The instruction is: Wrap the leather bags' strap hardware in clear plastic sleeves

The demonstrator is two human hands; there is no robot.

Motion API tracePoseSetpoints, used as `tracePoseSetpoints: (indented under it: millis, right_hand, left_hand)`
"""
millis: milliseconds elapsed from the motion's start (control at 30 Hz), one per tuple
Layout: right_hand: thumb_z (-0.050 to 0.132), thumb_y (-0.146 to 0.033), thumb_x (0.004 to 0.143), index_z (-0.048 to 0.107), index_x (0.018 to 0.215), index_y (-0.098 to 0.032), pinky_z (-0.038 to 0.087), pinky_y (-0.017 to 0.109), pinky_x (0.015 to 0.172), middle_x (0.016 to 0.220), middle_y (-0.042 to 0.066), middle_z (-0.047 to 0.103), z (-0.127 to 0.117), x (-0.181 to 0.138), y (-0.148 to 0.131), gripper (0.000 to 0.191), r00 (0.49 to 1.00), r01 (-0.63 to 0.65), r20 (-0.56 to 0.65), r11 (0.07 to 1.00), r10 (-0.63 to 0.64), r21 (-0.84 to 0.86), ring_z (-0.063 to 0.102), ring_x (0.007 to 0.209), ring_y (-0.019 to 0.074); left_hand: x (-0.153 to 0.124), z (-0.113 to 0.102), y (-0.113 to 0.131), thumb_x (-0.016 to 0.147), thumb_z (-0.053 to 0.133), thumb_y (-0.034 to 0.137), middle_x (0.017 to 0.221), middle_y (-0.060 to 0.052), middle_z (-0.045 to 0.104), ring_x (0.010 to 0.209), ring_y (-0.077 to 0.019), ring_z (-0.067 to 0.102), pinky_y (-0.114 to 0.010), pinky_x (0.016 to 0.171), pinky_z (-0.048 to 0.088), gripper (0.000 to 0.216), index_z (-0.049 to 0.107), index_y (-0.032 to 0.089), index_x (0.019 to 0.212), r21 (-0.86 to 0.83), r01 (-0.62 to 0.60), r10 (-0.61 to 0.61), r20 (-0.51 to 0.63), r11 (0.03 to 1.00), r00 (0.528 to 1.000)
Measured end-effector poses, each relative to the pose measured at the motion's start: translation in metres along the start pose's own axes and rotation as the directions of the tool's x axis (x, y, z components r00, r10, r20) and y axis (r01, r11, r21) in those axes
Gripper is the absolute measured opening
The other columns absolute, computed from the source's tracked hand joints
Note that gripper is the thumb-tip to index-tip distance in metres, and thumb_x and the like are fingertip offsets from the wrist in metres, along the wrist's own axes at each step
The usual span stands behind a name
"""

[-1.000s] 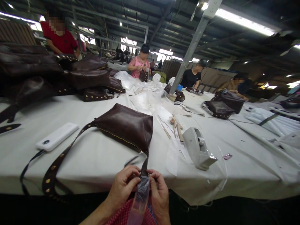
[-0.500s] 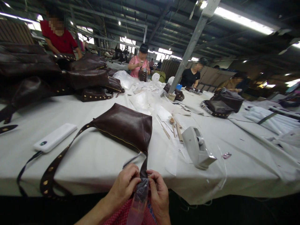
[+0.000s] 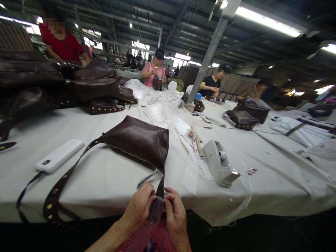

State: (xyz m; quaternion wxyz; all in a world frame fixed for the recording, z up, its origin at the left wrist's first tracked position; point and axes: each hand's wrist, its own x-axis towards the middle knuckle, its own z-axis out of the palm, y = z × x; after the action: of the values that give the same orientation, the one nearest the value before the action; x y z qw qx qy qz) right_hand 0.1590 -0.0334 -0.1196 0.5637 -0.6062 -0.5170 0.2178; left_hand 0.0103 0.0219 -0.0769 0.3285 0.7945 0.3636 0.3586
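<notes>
A dark brown leather handbag (image 3: 139, 140) lies on the table with its yellow-edged zip towards me. From its near right corner a leather strap (image 3: 160, 185) comes down over the table edge. The strap's end sits in a clear plastic sleeve (image 3: 155, 210), whose lower part hangs over my lap. My left hand (image 3: 141, 203) pinches the sleeve's left edge where the strap enters. At the right edge, my right hand (image 3: 175, 213) grips the sleeve between thumb and fingers. A second strap with brass studs (image 3: 52, 197) droops over the edge at left.
A white power bank (image 3: 60, 155) with a black cable lies left of the bag. To the right stands a tape dispenser (image 3: 219, 162), beside thin strips and paper scraps. Brown bags (image 3: 94, 85) are piled at the back left. Several people work around the table near a slanted post (image 3: 207, 56).
The lower part of the sleeve has swung left and bunched more at the strap's end. Both hands stay pinched at its mouth. The whole view has shifted slightly.
</notes>
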Motion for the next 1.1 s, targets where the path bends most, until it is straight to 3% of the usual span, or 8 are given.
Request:
tracePoseSetpoints:
  millis: [300, 533, 833, 967, 1100]
  right_hand:
    - [0.053, -0.036, 0.087, 0.062, 0.082, -0.019, 0.048, 0.023, 0.059, 0.074, 0.001, 0.062, -0.002, 0.002, 0.005, 0.019, 0.992, -0.128, 0.043, 0.976, 0.122, 0.175, 0.057, 0.064, 0.0154]
    - [0.050, -0.036, 0.087, 0.059, 0.077, -0.021, 0.045, 0.023, 0.060, 0.068, -0.001, 0.059, 0.000, 0.007, -0.004, 0.020, 0.994, -0.103, 0.031, 0.995, 0.103, 0.000, 0.056, 0.063, 0.0155]
    - [0.051, -0.040, 0.088, 0.060, 0.076, -0.022, 0.046, 0.023, 0.059, 0.067, -0.001, 0.060, 0.001, 0.010, -0.005, 0.023, 0.992, -0.126, 0.018, 0.992, 0.125, 0.011, 0.057, 0.062, 0.0157]
    - [0.054, -0.042, 0.086, 0.061, 0.078, -0.021, 0.048, 0.023, 0.062, 0.070, 0.000, 0.061, 0.002, 0.007, 0.002, 0.023, 0.983, -0.184, 0.023, 0.979, 0.182, 0.093, 0.058, 0.065, 0.0156]
    - [0.061, -0.042, 0.083, 0.061, 0.086, -0.020, 0.052, 0.026, 0.065, 0.077, 0.002, 0.064, 0.005, 0.002, 0.008, 0.023, 0.962, -0.271, 0.058, 0.907, 0.267, 0.322, 0.062, 0.071, 0.0174]
  left_hand:
    - [0.011, -0.006, -0.007, 0.092, 0.039, 0.026, 0.074, -0.002, 0.052, 0.071, -0.0176, 0.049, -0.028, 0.065, 0.040, 0.020, 0.043, 0.021, 0.073, -0.077, -0.026, 0.038, 0.156, 0.997, 0.987]
    - [0.008, 0.004, -0.014, 0.093, 0.032, 0.023, 0.076, -0.003, 0.051, 0.072, -0.0184, 0.050, -0.030, 0.067, 0.042, 0.020, 0.042, 0.022, 0.076, -0.067, -0.019, 0.021, 0.035, 0.998, 0.999]
    - [0.008, 0.008, -0.014, 0.092, 0.033, 0.023, 0.079, -0.004, 0.055, 0.074, -0.0187, 0.053, -0.030, 0.071, 0.043, 0.018, 0.045, 0.022, 0.079, -0.051, 0.003, -0.004, -0.018, 0.999, 1.000]
    - [0.009, 0.008, -0.014, 0.092, 0.034, 0.021, 0.077, -0.003, 0.054, 0.072, -0.0180, 0.051, -0.029, 0.068, 0.041, 0.019, 0.046, 0.022, 0.077, -0.056, 0.004, -0.004, 0.000, 0.998, 1.000]
    - [0.011, 0.006, -0.017, 0.091, 0.036, 0.020, 0.076, -0.002, 0.053, 0.071, -0.0176, 0.050, -0.028, 0.067, 0.040, 0.018, 0.045, 0.022, 0.075, -0.056, 0.004, -0.003, 0.010, 0.998, 1.000]
